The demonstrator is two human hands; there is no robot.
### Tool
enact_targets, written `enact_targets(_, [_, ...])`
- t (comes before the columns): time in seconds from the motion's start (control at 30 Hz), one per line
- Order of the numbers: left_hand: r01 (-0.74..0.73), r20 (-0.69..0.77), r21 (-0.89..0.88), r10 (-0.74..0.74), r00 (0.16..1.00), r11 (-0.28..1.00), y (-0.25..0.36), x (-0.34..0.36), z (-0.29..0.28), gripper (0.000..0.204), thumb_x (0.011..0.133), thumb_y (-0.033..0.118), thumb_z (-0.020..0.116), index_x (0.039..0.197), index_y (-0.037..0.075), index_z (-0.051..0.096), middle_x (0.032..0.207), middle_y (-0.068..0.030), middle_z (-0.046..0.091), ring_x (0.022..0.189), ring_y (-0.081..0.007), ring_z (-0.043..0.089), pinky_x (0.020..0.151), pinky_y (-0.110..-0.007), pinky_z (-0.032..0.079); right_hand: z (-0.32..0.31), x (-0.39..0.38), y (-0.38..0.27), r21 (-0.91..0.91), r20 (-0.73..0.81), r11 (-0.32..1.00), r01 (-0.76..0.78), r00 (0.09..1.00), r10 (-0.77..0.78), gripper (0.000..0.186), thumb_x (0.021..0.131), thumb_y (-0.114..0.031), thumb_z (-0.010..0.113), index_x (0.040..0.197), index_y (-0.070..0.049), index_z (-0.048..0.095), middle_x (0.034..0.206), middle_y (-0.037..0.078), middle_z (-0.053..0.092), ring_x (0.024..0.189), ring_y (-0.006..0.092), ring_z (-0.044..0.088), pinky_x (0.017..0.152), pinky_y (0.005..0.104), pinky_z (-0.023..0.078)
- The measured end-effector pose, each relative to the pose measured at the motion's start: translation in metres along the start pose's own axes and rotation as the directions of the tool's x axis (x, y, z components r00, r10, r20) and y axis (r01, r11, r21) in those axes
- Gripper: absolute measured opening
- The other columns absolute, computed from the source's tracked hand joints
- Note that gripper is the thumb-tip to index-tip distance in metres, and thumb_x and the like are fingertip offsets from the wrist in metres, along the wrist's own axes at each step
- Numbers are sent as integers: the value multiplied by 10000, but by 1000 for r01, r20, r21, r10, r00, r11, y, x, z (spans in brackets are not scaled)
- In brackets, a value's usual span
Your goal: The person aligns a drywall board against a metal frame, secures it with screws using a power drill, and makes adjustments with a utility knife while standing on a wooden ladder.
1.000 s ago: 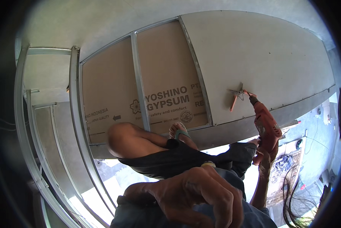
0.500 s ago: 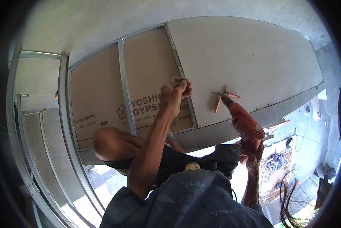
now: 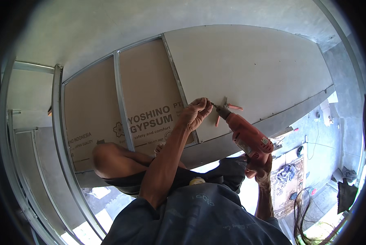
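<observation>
My right hand [image 3: 258, 167] is wrapped round the handle of an orange-red power drill [image 3: 251, 136], which points up and to the left. At the end of the drill's dark chuck [image 3: 222, 110], my left hand [image 3: 197, 113] is closed in a pinch. A thin dark tip shows at its fingertips, meeting the drill's bit; what the fingers hold is too small to make out. Pliers with orange handles [image 3: 235, 107] lie on the pale board [image 3: 252, 69] just behind the chuck, which partly hides them.
Metal studs [image 3: 123, 102] cross the printed brown gypsum board [image 3: 146, 77] on the left. More metal framing [image 3: 64, 122] stands at the far left. My bent knee [image 3: 109, 157] rests near the board's front edge. Far below on the right lies a patterned rug [image 3: 287, 192] with a bundle of cloth.
The drill has swung left, and my left hand has moved down and slightly right to meet its bit. The whole view has shifted a little, the board now sitting further left.
</observation>
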State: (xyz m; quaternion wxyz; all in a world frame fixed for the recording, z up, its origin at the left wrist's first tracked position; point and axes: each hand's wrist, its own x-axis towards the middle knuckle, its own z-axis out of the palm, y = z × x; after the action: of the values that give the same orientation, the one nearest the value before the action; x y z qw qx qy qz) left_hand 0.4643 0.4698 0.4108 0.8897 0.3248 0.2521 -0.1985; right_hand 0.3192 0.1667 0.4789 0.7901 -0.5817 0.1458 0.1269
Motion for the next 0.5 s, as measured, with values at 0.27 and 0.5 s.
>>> enact_targets(0.27, [3, -68, -129, -12, 998, 992, -17, 8, -6, 94, 967, 79, 667, 1007, -3, 646, 987, -59, 626, 868, -152, 638, 879, -247, 600, 3, 4, 10, -42, 31, 999, -8, 999, 10, 756, 615, -49, 665, 1329, 48, 435, 982, 164, 659, 789, 220, 683, 651, 323, 573])
enact_targets(0.5, [-28, -53, -141, 21, 998, 990, -20, 13, -8, 31, 976, 8, 620, 990, -11, 639, 951, -75, 624, 835, -172, 638, 777, -253, 584, 20, 4, -10, -160, 35, 986, -40, 998, 46, 737, 647, -15, 642, 1347, 48, 419, 1053, 158, 622, 859, 237, 672, 694, 334, 571])
